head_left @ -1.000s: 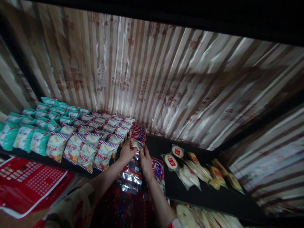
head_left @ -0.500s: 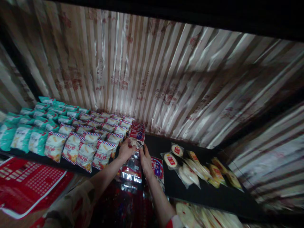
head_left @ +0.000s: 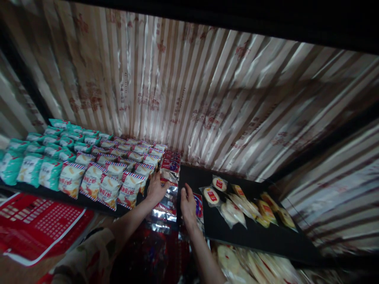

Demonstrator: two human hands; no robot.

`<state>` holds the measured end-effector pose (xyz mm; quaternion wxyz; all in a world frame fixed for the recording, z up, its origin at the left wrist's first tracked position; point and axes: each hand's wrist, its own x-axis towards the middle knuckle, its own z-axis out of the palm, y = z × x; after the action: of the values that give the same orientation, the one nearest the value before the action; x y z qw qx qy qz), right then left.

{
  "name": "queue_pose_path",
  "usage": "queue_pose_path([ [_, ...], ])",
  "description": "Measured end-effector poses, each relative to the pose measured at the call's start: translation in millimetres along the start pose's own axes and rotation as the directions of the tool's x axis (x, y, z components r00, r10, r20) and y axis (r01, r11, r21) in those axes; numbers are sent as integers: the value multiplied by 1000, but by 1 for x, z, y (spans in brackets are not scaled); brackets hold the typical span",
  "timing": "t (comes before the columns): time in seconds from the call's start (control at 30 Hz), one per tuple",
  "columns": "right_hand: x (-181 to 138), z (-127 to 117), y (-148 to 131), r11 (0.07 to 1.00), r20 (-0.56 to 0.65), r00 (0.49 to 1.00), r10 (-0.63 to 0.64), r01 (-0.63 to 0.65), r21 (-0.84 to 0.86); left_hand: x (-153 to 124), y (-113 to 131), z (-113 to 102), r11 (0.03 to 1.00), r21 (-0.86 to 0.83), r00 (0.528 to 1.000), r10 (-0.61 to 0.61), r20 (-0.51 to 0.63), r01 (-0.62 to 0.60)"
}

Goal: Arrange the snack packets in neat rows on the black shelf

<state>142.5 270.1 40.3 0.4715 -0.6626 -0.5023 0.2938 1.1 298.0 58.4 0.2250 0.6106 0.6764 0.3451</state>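
A row of shiny dark red snack packets (head_left: 170,164) runs from the back of the black shelf towards me. My left hand (head_left: 157,189) is at the row's left side, fingers stretched forward and thumb over the packets; whether it presses on them I cannot tell. My right hand (head_left: 188,203) hovers just right of the row, fingers apart and slightly bent, holding nothing. Partly behind that hand lies a flat red and blue packet (head_left: 198,206). White shrimp-snack bags (head_left: 130,188) with striped tops stand close to my left hand.
Teal snack bags (head_left: 50,173) fill the shelf's left end. Clear-wrapped pale round pieces (head_left: 212,196) and yellow-labelled packs (head_left: 265,211) lie on the black shelf (head_left: 251,240) at right. A red basket (head_left: 44,227) sits low left. More wrapped packs (head_left: 251,268) show below.
My right hand has come away from the packets, to the right and slightly down. My left hand's fingers have straightened along the row's left side. The front packets now stay in the row.
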Motion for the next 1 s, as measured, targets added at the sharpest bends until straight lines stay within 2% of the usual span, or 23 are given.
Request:
queue_pose_path([
  [0.1, -11, -14, 19, 988, -45, 994, -102, 96, -119, -22, 1, -6, 987, 49, 984, 155, -82, -152],
  [0.2, -27, -31, 46, 927, -73, 963, -259, 227, -300, -61, 4, -14, 917, 36, 908, 398, -132, -397],
  [0.3, -47, -47, 75, 836, -84, 935, -345, 266, -481, -112, 5, -18, 850, -26, 849, 524, -66, -527],
  [0.37, -60, -55, 87, 781, -65, 929, -364, 266, -565, -146, 3, -17, 829, -81, 829, 558, 43, -554],
  [0.47, -74, -63, 91, 737, -42, 935, -351, 249, -629, -189, -4, -10, 837, -154, 818, 546, 182, -525],
  [0.6, -80, -65, 82, 743, -33, 959, -280, 195, -641, -221, -17, 0, 897, -186, 851, 440, 287, -401],
  [0.77, -82, -63, 84, 769, -78, 975, -210, 115, -629, -230, -26, -3, 940, -211, 871, 331, 363, -269],
  [0.9, -82, -61, 89, 794, -123, 974, -189, 78, -603, -234, -25, -8, 960, -198, 892, 258, 371, -196],
  [1.0, -83, -61, 89, 805, -116, 971, -208, 103, -585, -240, -27, -7, 962, -197, 901, 250, 354, -189],
])
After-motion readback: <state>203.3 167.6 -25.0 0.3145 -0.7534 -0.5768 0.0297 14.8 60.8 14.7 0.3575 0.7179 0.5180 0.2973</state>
